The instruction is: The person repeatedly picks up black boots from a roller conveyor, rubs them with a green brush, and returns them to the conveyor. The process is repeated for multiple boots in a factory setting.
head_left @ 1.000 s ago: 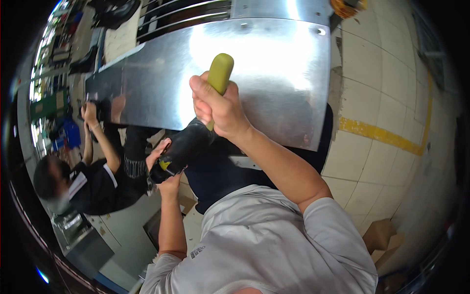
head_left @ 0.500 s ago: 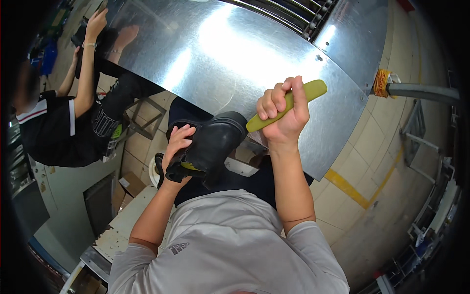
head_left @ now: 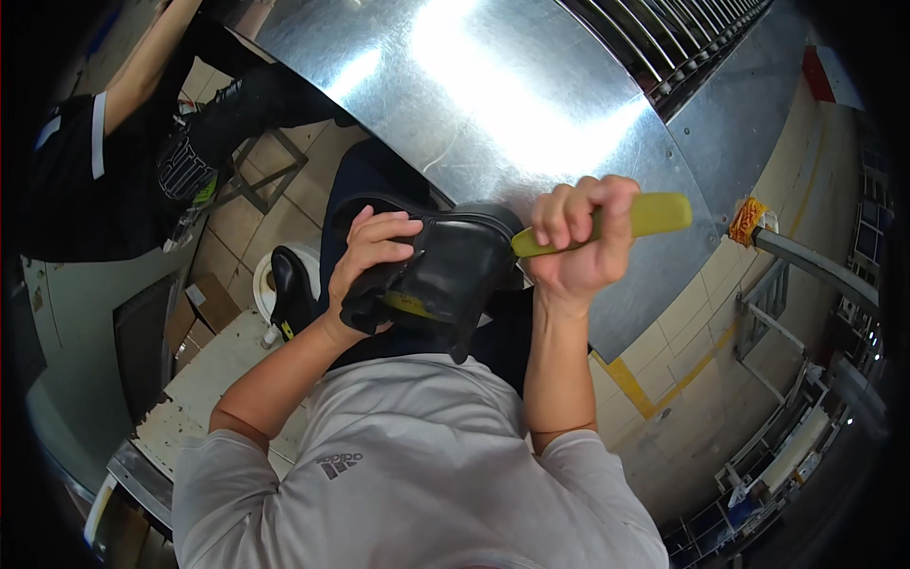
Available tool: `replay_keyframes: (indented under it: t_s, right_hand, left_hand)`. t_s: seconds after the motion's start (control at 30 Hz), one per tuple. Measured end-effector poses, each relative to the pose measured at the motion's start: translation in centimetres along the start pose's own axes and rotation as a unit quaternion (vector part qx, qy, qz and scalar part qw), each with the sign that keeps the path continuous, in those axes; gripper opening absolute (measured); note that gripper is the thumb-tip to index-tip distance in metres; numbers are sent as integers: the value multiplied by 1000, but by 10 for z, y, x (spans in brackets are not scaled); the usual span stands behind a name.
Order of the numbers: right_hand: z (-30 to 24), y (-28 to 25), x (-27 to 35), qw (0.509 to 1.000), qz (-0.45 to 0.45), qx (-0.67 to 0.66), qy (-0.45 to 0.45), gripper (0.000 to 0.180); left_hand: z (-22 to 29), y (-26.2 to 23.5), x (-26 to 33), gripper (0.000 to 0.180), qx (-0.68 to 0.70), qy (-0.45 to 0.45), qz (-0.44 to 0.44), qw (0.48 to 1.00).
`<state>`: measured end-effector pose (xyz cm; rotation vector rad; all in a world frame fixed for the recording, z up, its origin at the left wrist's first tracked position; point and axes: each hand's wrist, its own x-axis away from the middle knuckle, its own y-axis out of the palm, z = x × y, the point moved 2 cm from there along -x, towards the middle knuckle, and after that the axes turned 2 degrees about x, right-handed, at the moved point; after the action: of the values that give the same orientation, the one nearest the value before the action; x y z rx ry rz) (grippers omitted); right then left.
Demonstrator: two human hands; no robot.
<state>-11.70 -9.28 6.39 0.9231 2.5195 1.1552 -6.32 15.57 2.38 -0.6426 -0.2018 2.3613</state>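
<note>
My left hand is closed on a black leather boot, its fingers over the upper and its thumb hidden underneath. The boot lies on its side above my lap, with its opening towards me and a yellowish lining patch showing inside. In my right hand is a flat olive-green bar with rounded ends, gripped in a fist. The bar's near end meets the rim of the boot's sole; whether it presses there I cannot tell.
A shiny metal table lies ahead, with a roller conveyor beyond. Another black boot stands at my left by a white round container. A seated co-worker is at far left. A metal rail juts in at right.
The boot has turned slightly and shows more of its side. The olive-green bar has swung flatter, its end still at the sole's rim. The whole view has shifted, bringing the second boot into fuller sight.
</note>
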Motion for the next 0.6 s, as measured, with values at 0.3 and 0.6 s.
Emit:
replay_keyframes:
  t_s: [0.3,0.6]
  right_hand:
    - [-11,0,-18,995,44,-60,69,34]
    - [-4,18,11,990,92,42,-98,22]
  left_hand:
    - [8,-9,-31,63,131,-144,3,981]
    - [17,-8,-37,63,199,-195,47,959]
